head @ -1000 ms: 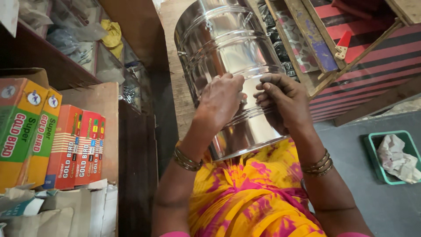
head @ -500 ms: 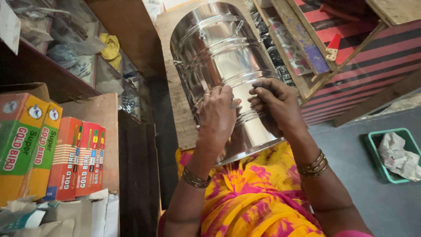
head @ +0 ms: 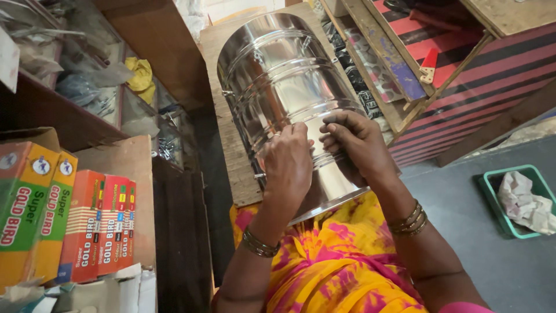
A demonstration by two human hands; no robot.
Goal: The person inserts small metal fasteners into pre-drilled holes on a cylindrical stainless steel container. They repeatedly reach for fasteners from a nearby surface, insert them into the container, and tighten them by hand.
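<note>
A: Steel drum (head: pixel 278 87), big and polished, lies tilted on your lap, its near rim against your yellow-and-pink cloth (head: pixel 341 261) and its far end resting on the wooden counter (head: pixel 223 116).

B: Which way does it run?

A: Long axis goes from you up and away, slightly leftward. Your left hand (head: pixel 286 165) lies curled on the side wall, fingers bent, pinching at something too small to tell. Your right hand (head: pixel 356 145) is half closed against the wall beside it.

B: How will it handle?

A: Stiff, thin-walled, likely light but slippery; take it by the rim or raised bands.
</note>
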